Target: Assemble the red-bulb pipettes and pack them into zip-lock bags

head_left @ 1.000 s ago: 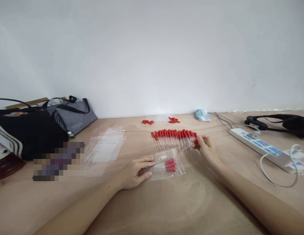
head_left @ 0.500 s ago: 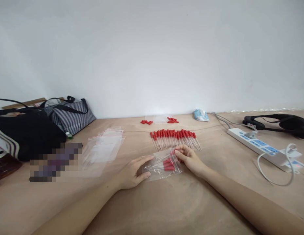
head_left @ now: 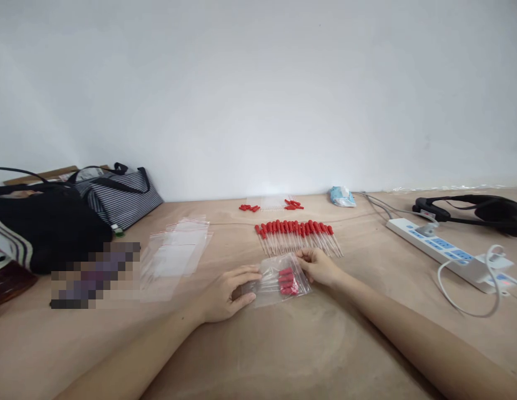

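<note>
A clear plastic bag [head_left: 270, 297] lies flat on the table in front of me, with several red-bulbed droppers [head_left: 287, 282] inside, bulbs toward the right. My left hand [head_left: 231, 291] rests at the bag's left edge, its fingers stretched out and thumb apart, touching the plastic. At the upper right corner of the bag, my right hand [head_left: 319, 266] has its fingertips closed together on the edge. Just beyond the bag is a row of more red-bulbed droppers [head_left: 300, 229], their clear stems pointing toward me.
Flat clear bags [head_left: 179, 250] are spread at the left. Loose red bulbs [head_left: 250, 208] and clear stems [head_left: 271, 203] lie near the wall. A white power strip [head_left: 445, 250] with cables and a black headset [head_left: 470, 214] are on the right. Bags [head_left: 120, 191] stand far left.
The dropper that was at my right fingertips now lies inside the bag beside the others. My right hand has shifted slightly along the bag's edge; my left hand has stayed put.
</note>
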`<state>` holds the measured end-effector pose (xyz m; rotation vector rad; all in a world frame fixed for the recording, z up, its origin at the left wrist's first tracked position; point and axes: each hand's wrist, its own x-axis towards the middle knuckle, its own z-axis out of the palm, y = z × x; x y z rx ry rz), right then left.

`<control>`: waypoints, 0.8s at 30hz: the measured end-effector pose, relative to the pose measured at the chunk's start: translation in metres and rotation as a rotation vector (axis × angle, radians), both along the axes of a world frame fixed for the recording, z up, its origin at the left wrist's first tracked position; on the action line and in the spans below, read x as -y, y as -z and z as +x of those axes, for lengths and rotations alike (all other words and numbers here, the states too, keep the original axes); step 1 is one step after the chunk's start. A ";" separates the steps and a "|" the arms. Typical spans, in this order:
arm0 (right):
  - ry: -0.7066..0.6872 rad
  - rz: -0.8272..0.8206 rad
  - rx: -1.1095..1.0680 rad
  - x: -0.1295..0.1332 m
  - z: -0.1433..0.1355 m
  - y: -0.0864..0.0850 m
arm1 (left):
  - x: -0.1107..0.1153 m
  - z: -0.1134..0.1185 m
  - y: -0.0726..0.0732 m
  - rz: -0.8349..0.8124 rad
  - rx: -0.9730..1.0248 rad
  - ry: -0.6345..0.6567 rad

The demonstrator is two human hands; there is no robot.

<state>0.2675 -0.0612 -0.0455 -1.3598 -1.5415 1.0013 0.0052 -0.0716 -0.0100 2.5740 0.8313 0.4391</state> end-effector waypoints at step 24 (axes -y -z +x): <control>0.517 0.193 0.333 -0.065 0.029 -0.044 | 0.003 0.000 -0.003 -0.061 0.028 -0.071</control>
